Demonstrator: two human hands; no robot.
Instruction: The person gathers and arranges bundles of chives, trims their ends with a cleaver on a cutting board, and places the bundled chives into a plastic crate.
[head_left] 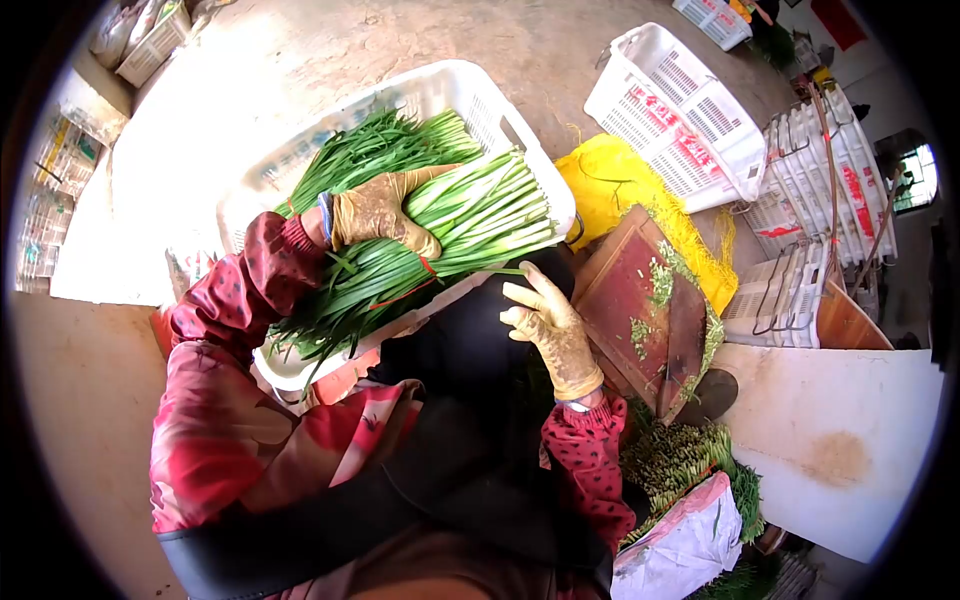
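Observation:
A large bundle of garlic chives (485,215) lies across a white plastic basket (475,85) at my lap, pale stems to the right. Red ties (402,290) circle its leafy part. My left hand (385,212), in a stained yellowish glove, grips this bundle from above, thumb toward me. More chives (375,150) lie behind it in the basket. My right hand (550,330), gloved likewise, is just right of the basket's near edge. Its thumb and index finger appear to pinch a single green chive stalk (500,270) sticking out of the bundle; the other fingers are loosely bent.
To my right a reddish-brown board (640,300) with green scraps leans by a yellow sack (625,180). Beyond are a white basket (680,120) and stacked baskets (810,180). More bundled chives (675,460) lie at lower right beside a white sack (685,545).

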